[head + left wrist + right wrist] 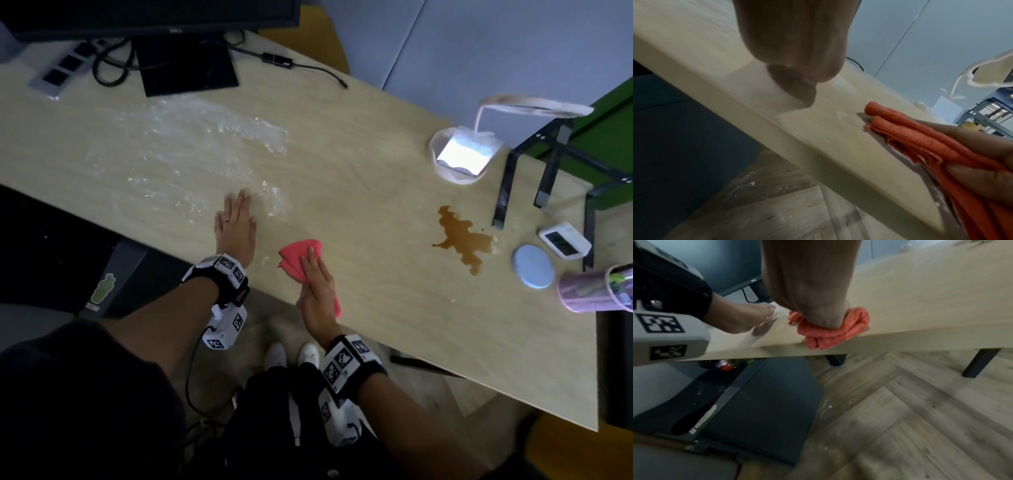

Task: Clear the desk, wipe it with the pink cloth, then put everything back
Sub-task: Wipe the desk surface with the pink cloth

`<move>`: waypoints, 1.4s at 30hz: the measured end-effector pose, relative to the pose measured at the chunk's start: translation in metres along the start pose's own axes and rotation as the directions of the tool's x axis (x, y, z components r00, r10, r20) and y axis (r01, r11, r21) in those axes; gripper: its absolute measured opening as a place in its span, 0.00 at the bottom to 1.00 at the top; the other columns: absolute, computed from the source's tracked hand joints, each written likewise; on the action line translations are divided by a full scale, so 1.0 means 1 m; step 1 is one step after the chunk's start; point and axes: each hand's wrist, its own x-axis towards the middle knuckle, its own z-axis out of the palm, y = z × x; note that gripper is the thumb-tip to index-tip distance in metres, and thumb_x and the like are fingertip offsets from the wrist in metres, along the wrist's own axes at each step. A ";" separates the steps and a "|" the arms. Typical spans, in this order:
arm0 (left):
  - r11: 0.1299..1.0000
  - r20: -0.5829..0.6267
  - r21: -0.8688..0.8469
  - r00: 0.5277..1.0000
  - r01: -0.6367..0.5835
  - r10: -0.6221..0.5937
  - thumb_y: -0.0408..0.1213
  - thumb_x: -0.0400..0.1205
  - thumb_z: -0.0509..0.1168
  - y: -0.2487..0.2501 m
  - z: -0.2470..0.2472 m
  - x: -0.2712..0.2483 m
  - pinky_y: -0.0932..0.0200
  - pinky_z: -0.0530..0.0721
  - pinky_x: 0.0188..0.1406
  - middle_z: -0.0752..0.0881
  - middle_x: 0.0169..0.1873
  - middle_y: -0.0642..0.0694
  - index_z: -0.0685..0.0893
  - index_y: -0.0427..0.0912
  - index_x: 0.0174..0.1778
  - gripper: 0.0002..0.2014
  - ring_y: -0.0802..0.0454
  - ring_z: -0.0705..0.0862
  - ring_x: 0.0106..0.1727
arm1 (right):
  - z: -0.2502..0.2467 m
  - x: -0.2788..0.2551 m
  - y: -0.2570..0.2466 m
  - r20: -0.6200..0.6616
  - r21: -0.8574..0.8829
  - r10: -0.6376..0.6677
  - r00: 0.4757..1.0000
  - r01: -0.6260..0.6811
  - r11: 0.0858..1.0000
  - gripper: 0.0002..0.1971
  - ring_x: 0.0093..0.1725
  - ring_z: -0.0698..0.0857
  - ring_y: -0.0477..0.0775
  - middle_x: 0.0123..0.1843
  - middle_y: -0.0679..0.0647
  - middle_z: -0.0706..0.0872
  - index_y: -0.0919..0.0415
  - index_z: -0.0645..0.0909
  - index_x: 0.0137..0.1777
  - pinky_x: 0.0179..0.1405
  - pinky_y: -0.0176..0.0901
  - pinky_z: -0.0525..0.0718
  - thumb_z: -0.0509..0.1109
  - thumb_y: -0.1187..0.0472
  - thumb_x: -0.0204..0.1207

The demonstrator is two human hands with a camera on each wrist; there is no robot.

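Right hand (pixel 317 294) flat, fingers straight, pressing pink cloth (pixel 298 255) at table (pixel 376 325) near edge. Left hand (pixel 236 222) flat, empty, just beside. Brown spill (pixel 462 236) toward 3 o'clock of cloth, long axis slanting; right hand nearer.

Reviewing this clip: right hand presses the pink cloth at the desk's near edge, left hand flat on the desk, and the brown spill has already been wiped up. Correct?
Not quite. The brown spill is still unwiped on the desk, as the head view shows. The right hand presses the pink cloth; the left hand lies flat.
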 end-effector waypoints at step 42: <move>0.919 -0.198 0.009 0.902 0.394 -0.385 0.47 0.88 0.44 -0.110 -0.055 0.022 0.39 0.41 0.81 0.48 0.84 0.56 0.52 0.51 0.83 0.25 0.51 0.42 0.85 | 0.070 0.191 -0.052 0.370 -0.153 -0.251 0.894 0.325 0.933 0.33 0.81 0.57 0.48 0.80 0.49 0.65 0.56 0.70 0.76 0.80 0.56 0.52 0.57 0.75 0.69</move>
